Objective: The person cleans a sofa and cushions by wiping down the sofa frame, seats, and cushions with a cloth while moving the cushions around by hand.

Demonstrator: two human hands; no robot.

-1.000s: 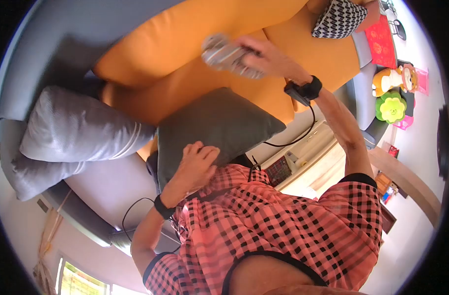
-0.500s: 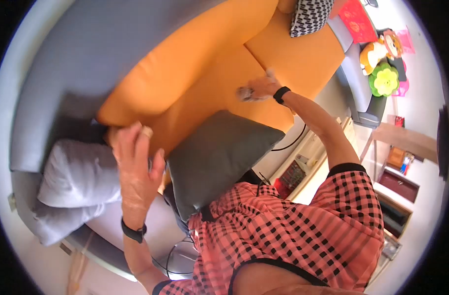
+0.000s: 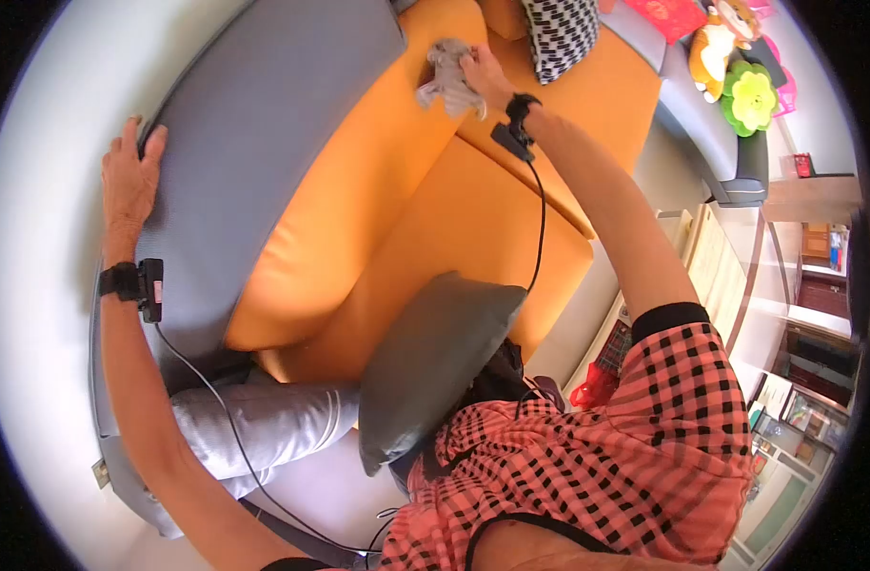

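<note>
My right hand (image 3: pixel 488 78) grips a crumpled grey cloth (image 3: pixel 446 84) against the orange back cushion (image 3: pixel 359 190) of the sofa. Over the top edge of the grey sofa back (image 3: pixel 254 124), next to the wall, lies my left hand (image 3: pixel 130 186), its thumb apart from its fingers and nothing held. A dark grey pillow (image 3: pixel 440 362) leans upright close to my body, on the near end of the orange seat (image 3: pixel 454 238). Each wrist wears a black strap with a small box and a cable.
Light grey cushions (image 3: pixel 264 423) are piled at the lower left. A black-and-white patterned pillow (image 3: pixel 561 38) stands at the far end. Beyond it are a plush toy (image 3: pixel 716 52) and a green flower-shaped cushion (image 3: pixel 749 98). A wooden-topped cabinet (image 3: pixel 716 276) stands to the right.
My left hand has moved from beside the light grey cushions up to the sofa back's top edge. My right hand has carried the cloth from above the seat to the back cushion.
</note>
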